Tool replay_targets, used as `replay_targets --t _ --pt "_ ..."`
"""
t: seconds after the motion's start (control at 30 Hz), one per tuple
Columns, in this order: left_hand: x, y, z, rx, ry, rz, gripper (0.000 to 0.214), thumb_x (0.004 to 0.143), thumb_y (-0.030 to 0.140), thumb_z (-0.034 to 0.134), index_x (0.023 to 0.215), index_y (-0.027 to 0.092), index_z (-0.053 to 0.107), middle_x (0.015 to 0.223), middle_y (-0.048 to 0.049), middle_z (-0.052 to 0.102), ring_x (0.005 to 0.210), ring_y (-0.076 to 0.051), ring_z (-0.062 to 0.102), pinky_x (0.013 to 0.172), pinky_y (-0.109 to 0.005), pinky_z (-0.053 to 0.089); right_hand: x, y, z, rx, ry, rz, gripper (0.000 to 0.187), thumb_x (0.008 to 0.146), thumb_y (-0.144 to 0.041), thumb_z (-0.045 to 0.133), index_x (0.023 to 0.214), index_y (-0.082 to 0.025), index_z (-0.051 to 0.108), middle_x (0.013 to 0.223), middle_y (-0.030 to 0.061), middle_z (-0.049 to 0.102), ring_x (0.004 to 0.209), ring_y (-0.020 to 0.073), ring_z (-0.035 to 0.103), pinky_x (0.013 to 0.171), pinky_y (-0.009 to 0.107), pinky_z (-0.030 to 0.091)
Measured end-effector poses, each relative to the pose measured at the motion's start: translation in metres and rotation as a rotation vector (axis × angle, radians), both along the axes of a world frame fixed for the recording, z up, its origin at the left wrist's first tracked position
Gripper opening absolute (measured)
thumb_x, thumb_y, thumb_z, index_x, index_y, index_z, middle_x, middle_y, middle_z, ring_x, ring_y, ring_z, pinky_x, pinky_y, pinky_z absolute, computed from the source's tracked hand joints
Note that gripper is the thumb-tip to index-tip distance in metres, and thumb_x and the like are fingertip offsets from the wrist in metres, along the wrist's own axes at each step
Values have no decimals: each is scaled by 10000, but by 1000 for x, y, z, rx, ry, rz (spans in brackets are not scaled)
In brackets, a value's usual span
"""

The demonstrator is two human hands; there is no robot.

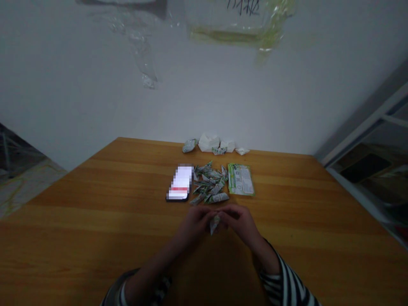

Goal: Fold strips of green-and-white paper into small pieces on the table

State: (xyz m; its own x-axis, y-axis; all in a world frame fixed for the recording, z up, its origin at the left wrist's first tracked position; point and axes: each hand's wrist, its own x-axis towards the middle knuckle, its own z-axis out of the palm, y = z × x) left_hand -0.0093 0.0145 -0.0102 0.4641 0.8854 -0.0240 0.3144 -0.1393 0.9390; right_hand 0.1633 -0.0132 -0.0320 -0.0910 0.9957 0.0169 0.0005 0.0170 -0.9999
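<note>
Low over the table, my left hand (198, 219) and my right hand (237, 216) meet with fingers pinched together. Between them is a small pointed cone of folded printed paper (214, 224), its tip turned down toward me. The fingers cover its upper end. Just beyond my hands lies a pile of similar paper cones (210, 183), whitish with green and dark print. To the right of the pile rests a flat green-and-white printed packet (241, 179). On the left is a phone (180, 182) with a lit, blurred-out screen.
Along the back edge of the wooden table (95, 191) sit crumpled white tissues (208, 143) and a crumpled printed wrapper (190, 145). A wall with peeling clear tape rises behind. A shelf (366, 165) with a dark object stands at the right.
</note>
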Motion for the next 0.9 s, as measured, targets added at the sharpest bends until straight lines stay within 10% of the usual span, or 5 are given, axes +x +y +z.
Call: replay_targets --t 0.27,0.5,0.73,0.9 --pt "7 -13 -4 212 250 57 291 832 257 512 627 173 701 573 -63 676 524 -196 586 506 -259 324 1 1 -1 -16 -261 -71 238 799 -307 633 604 -171 644 464 -28 597 400 116 548 426 209 411" --pt "8 -7 -12 -150 -170 6 236 790 360 631 893 147 637 707 -32 686 612 -174 618 561 -248 445 3 1 -3 64 -310 -244 256 838 -282 582 602 -185 596 461 -34 547 403 118 508 426 216 375" --pt "0 2 -3 -437 -349 32 364 696 468 716 790 126 637 605 -14 682 516 -158 642 524 -252 495 6 2 3 23 40 -3 318 713 -335 754 977 -174 683 713 -4 683 595 129 622 551 218 486" --pt "0 -1 3 -486 -335 -11 384 685 475 733 809 117 669 624 -27 703 518 -172 660 533 -273 521 6 3 3 6 -38 -87 271 773 -417 684 737 -149 693 540 -28 592 433 89 516 409 182 405"
